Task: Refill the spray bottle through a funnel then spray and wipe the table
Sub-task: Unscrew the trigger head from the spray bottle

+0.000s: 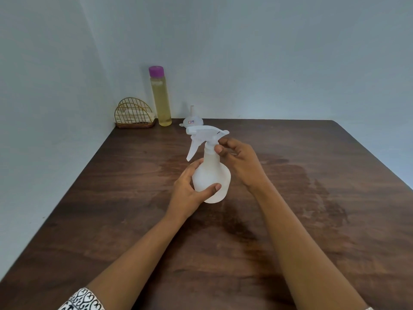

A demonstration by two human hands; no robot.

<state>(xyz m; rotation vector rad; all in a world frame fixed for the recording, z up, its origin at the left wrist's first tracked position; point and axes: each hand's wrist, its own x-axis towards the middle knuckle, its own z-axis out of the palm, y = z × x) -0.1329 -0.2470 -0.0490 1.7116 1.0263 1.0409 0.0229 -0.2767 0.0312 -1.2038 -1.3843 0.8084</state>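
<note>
A translucent white spray bottle (211,175) stands on the dark wooden table (312,198), its white trigger head (205,135) pointing left. My left hand (190,193) wraps the bottle's round body from the left. My right hand (239,159) pinches the collar under the trigger head with thumb and fingers. A small white funnel (192,120) lies upside down at the table's far edge, spout up. A tall clear bottle of yellow liquid with a purple cap (160,97) stands at the back left.
A gold wire holder with folded white cloth (134,115) sits in the back left corner against the wall. Pale blue walls close the table's left and far sides. The table's right edge runs diagonally at the right.
</note>
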